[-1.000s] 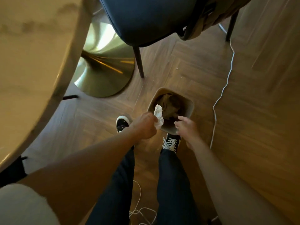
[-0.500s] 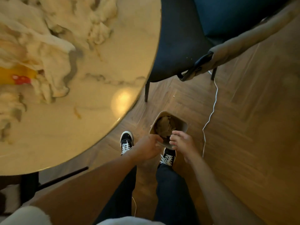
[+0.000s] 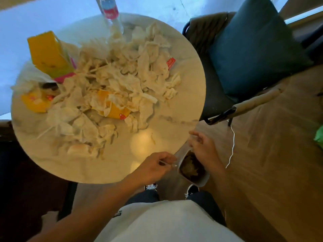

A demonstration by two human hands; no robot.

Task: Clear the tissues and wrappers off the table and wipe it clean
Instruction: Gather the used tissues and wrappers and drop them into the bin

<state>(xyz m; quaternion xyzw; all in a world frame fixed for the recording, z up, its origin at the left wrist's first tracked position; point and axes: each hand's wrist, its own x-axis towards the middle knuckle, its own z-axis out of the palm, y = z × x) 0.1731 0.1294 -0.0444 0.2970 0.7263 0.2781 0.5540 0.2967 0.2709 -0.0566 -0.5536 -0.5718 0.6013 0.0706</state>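
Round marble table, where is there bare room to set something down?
The round marble table is bare along its near edge, between the crumpled white tissues and the left hand, and along its right rim. Centre and far left are crowded with tissues and yellow wrappers.

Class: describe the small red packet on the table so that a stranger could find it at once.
Start at the round marble table, heaped with crumpled white tissues. Look to the heap's far right edge, towards the dark chair. The red packet lies there, the only small red rectangle, apart from the yellow wrappers.
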